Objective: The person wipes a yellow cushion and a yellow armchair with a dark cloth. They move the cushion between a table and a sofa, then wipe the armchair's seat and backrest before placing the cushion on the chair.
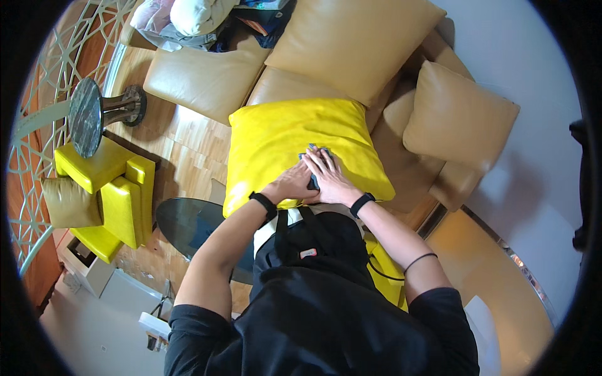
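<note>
A bright yellow leather-like cushion [291, 127] lies in front of me, its near edge close to my waist. My left hand [292, 182] and my right hand [331, 181] come together near the cushion's lower middle, the right fingers lying over the left ones. Between and beneath them is a small dark grey-blue cloth [314, 183], mostly covered, which both hands hold bunched against the cushion. Parts of the cloth show past the fingertips and between the palms.
A tan leather sofa [202, 77] with large tan cushions [348, 42] stands ahead, clothes [188, 23] piled at its far left. To the left are a marble-topped side table [85, 117], a yellow armchair [122, 207] and a dark glass table [188, 221]. A tan cushion [461, 117] leans at right.
</note>
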